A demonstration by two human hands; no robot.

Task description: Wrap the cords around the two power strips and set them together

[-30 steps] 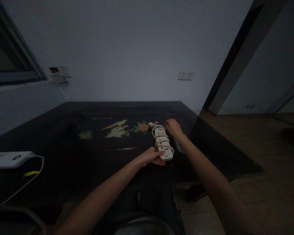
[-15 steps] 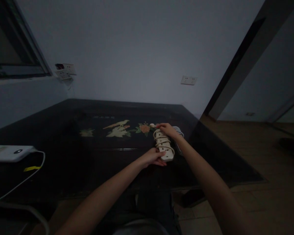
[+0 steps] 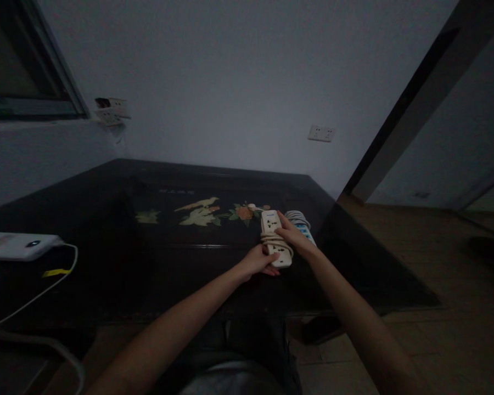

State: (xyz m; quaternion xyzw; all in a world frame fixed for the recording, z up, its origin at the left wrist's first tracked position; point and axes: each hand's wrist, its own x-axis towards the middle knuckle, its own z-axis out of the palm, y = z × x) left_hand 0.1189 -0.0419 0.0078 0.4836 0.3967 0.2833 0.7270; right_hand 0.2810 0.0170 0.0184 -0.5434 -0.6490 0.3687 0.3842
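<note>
A white power strip (image 3: 271, 222) lies lengthwise between my hands at the right of the dark table, its cord (image 3: 276, 240) looped around its middle. My left hand (image 3: 260, 260) grips the near end, thumb on top and fingers underneath. At the strip's right side, my right hand (image 3: 293, 233) has its fingers against the upper part and the cord loops. The plug (image 3: 253, 207) rests on the table just beyond the far end. Beside my right hand lies a second power strip (image 3: 304, 230) with blue sockets and a white coiled cord (image 3: 297, 216), partly covered by that hand.
The dark table (image 3: 181, 291) has a bird and flower picture (image 3: 200, 214) on its top. At the left sits a white box-shaped device (image 3: 20, 247) with a cable and a yellow tag (image 3: 56, 272). Wall sockets (image 3: 321, 133) are above the table's back edge.
The cord loops that were spread along the strip are now bunched around its middle, and its far end shows. My right hand has come nearer, uncovering the blue-socket strip. The left stays put.
</note>
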